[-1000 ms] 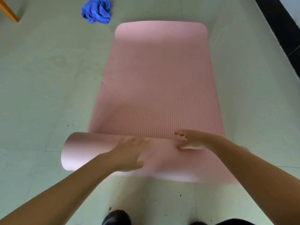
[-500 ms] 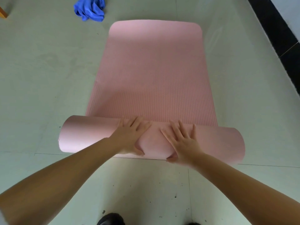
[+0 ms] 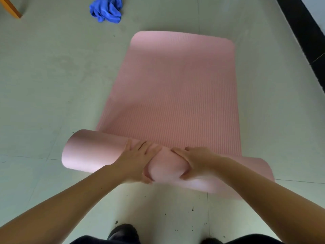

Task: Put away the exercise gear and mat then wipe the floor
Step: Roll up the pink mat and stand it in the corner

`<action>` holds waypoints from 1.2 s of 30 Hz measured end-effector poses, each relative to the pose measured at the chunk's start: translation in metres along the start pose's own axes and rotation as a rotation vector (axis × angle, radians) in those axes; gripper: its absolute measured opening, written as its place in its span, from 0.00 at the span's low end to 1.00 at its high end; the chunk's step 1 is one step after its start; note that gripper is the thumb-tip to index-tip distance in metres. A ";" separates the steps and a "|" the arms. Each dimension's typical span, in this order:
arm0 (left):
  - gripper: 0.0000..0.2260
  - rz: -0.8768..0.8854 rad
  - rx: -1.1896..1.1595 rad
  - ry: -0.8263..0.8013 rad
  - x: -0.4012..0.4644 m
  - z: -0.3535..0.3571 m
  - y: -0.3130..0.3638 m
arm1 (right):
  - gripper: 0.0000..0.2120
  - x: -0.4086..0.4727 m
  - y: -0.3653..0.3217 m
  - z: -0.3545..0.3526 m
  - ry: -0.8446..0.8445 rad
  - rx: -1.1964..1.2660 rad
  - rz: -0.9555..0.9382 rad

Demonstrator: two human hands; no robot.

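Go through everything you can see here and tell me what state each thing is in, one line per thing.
Pink mat: partly rolled from the near end, the rest flat on the floor.
Left hand: pressed on the roll, fingers spread.
Right hand: gripping the roll, fingers curled over it.
Blue cloth: crumpled on the floor beyond the mat, untouched.
Floor: dark specks near the feet, not yet wiped.

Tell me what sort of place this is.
Probably an indoor room used for home exercise: a pink exercise mat being rolled up on a pale tiled floor, a crumpled blue cloth nearby, dark skirting along the wall.
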State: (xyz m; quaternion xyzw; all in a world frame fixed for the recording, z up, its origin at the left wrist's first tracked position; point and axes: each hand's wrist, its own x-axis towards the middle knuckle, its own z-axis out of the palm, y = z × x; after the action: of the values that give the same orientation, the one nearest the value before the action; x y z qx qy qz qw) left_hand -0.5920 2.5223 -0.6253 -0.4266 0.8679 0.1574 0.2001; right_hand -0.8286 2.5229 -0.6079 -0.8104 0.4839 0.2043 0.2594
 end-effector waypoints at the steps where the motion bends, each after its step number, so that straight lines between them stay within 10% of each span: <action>1: 0.48 0.016 -0.036 -0.006 -0.007 -0.001 0.002 | 0.44 -0.001 -0.004 0.000 -0.066 0.055 -0.008; 9: 0.53 0.071 0.181 0.117 -0.023 0.004 0.006 | 0.41 0.024 0.027 -0.014 -0.340 0.450 0.044; 17: 0.54 0.019 0.174 0.096 0.035 -0.008 -0.009 | 0.28 0.018 0.053 -0.012 0.510 0.336 0.323; 21: 0.48 -0.042 0.032 0.029 0.068 -0.046 -0.030 | 0.42 0.002 0.042 0.001 0.347 0.097 0.209; 26: 0.39 0.097 0.231 0.430 0.084 -0.053 -0.041 | 0.58 0.017 0.052 0.001 0.145 -0.137 0.282; 31: 0.54 -0.068 0.179 -0.019 0.085 -0.055 -0.049 | 0.55 0.024 0.059 -0.005 0.181 -0.128 0.245; 36: 0.53 -0.035 0.270 0.048 0.083 -0.050 -0.047 | 0.49 0.023 0.066 -0.004 0.279 -0.100 0.180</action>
State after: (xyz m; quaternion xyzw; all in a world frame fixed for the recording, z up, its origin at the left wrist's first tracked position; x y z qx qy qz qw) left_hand -0.6107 2.4158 -0.6266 -0.4147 0.8780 0.0255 0.2376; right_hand -0.8763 2.4785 -0.6327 -0.7962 0.5750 0.1362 0.1298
